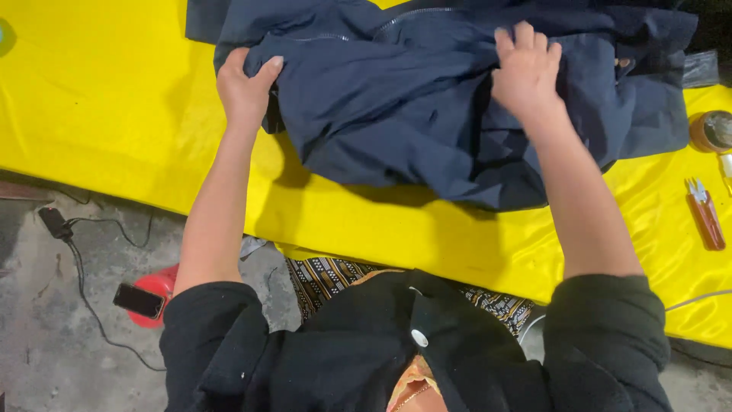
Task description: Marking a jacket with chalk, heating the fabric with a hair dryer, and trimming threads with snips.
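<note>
Navy jacket (427,99) lay crumpled w/ its long axis running left-right across the yellow cloth (107,107), left hand (245,88) pinching its left edge, right hand (526,72) closed on a fold approx. mid-garment, both equally near.

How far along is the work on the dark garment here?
Done: the navy garment is laid on the yellow cloth. In hand: the left hand grips a bunched edge, the right hand presses on the fabric. Left: it lies crumpled, with heavy creases and a zip showing, neither flat nor folded. The brown-handled tool lies untouched at the side.
</note>
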